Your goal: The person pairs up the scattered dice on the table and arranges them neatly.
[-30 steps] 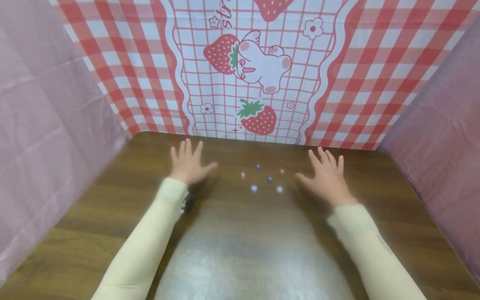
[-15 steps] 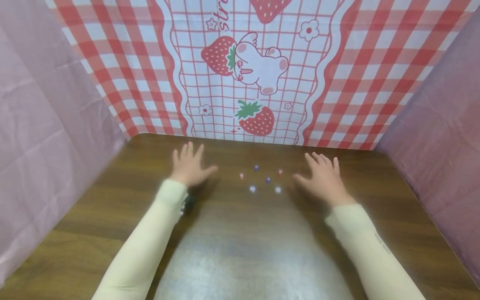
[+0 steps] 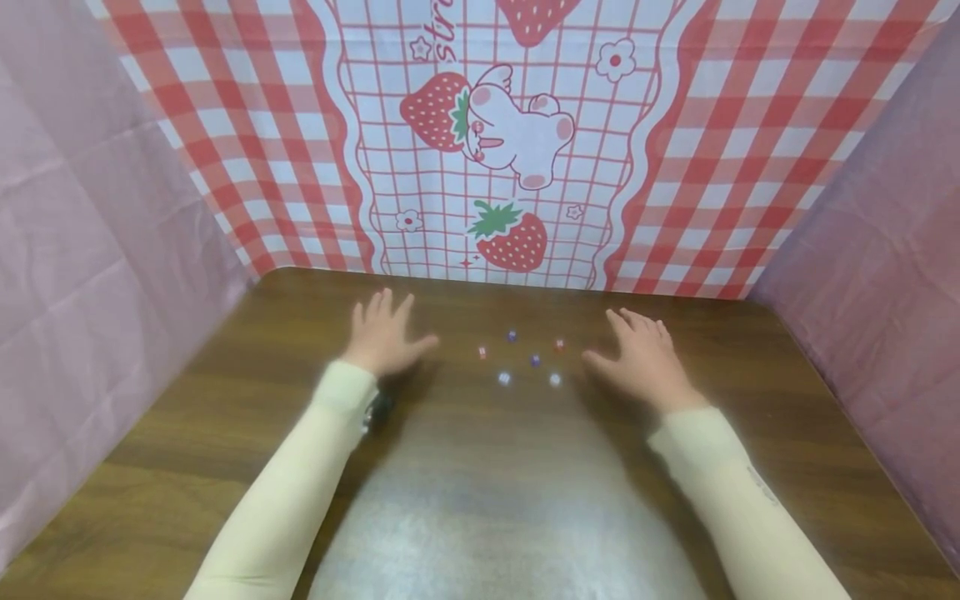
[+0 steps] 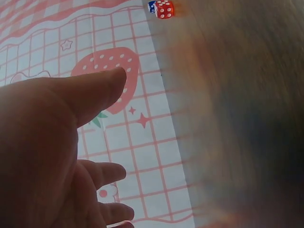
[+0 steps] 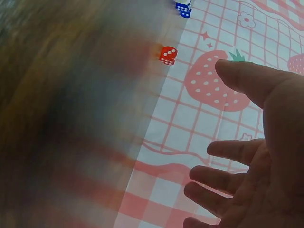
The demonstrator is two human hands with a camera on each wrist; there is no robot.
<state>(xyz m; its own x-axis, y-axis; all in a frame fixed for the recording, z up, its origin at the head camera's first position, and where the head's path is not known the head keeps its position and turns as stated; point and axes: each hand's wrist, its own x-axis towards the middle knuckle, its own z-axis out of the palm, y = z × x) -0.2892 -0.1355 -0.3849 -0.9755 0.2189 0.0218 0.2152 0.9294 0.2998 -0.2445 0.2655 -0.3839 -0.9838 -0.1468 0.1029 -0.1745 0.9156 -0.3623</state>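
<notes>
Several small dice lie scattered on the wooden table between my hands. In the head view a red die (image 3: 482, 353) is at the left and another red die (image 3: 559, 344) at the right. Two blue dice (image 3: 512, 336) sit among them, and two pale dice (image 3: 504, 378) lie nearest me. My left hand (image 3: 384, 340) is spread left of the dice, thumb pointing toward them, holding nothing. On the other side my right hand (image 3: 641, 358) has its fingers extended and also holds nothing. The right wrist view shows a red die (image 5: 168, 55) beyond the thumb.
The brown wooden table (image 3: 480, 500) reaches back to a red-and-white strawberry-print cloth (image 3: 510, 150) hanging behind it. Pink cloths (image 3: 97, 208) hang at both sides. A dark object (image 3: 378, 408) shows beside the left cuff.
My right fingers have drawn closer together and lowered slightly. The left hand has moved a little nearer me and to the right. The dice keep their arrangement; the head view has shifted slightly.
</notes>
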